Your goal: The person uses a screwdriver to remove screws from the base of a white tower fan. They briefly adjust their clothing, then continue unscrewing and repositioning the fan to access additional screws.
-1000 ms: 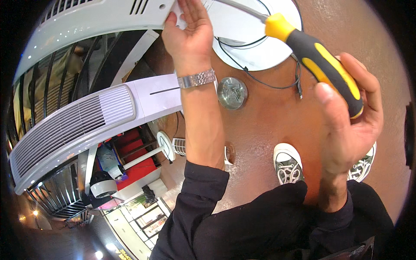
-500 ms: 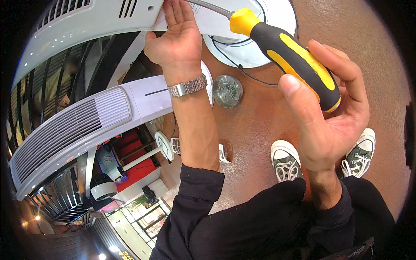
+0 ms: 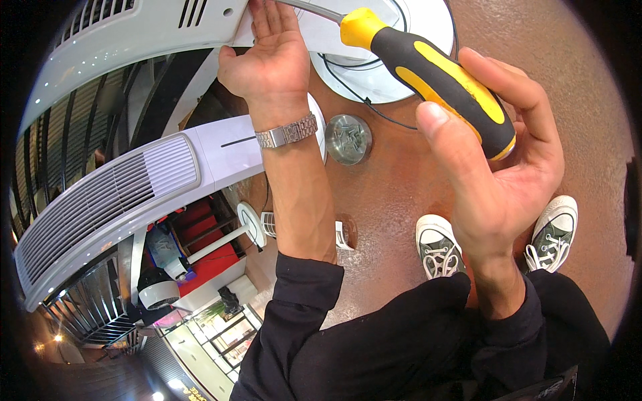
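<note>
My right hand [image 3: 511, 180] is closed around the black-and-yellow handle of a screwdriver [image 3: 441, 77], thumb and forefinger along its sides. The metal shaft runs up and left past the fingertips of my left hand [image 3: 271, 70], and its tip is out of sight at the top edge. Palm up with fingers stretched out, the left hand lies against the end of a white slatted tower fan [image 3: 160, 27]; its fingertips reach the picture's edge. A metal-link watch [image 3: 287, 134] circles the left wrist.
A clear round dish of screws [image 3: 349, 139] stands on the brown floor [image 3: 388, 180]. Behind my left forearm lies a second white slatted fan [image 3: 134, 194]. A white round base [image 3: 401, 87] with a black cable [image 3: 368, 100] is near the top. My sneakers [image 3: 438, 247] are below.
My right hand and the screwdriver have shifted slightly left and up. The left hand stays against the white fan, almost unmoved.
</note>
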The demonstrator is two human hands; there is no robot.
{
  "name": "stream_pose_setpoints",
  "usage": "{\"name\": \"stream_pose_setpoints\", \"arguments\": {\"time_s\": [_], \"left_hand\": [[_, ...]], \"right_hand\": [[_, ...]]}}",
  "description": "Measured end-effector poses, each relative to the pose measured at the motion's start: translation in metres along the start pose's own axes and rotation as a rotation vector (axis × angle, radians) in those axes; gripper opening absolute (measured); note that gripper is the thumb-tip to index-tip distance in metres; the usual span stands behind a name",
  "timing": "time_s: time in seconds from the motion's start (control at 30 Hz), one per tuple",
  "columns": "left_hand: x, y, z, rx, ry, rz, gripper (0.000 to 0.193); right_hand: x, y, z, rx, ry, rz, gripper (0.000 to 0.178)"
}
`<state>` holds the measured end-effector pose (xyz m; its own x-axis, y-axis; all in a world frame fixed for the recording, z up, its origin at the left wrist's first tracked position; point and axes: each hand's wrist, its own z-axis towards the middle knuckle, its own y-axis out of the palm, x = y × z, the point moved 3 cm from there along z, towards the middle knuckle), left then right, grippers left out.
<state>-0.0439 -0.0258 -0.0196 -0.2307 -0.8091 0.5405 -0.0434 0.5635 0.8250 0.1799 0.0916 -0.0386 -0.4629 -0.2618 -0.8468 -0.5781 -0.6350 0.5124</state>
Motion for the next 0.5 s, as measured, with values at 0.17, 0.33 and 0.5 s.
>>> {"name": "stream_pose_setpoints", "arguments": {"time_s": [0.17, 0.33, 0.5], "left_hand": [[-0.003, -0.001, -0.001, 0.006, 0.004, -0.006, 0.066], [-0.003, 0.001, -0.001, -0.021, -0.003, -0.012, 0.066], [-0.004, 0.002, -0.005, -0.038, -0.008, 0.002, 0.063]], "right_hand": [[-0.011, -0.004, 0.004, -0.054, 0.032, -0.055, 0.043], [0.004, -0.006, 0.002, -0.012, 0.030, -0.240, 0.043], [0.014, -0.009, 0.003, -0.066, -0.084, -0.126, 0.044]]}}
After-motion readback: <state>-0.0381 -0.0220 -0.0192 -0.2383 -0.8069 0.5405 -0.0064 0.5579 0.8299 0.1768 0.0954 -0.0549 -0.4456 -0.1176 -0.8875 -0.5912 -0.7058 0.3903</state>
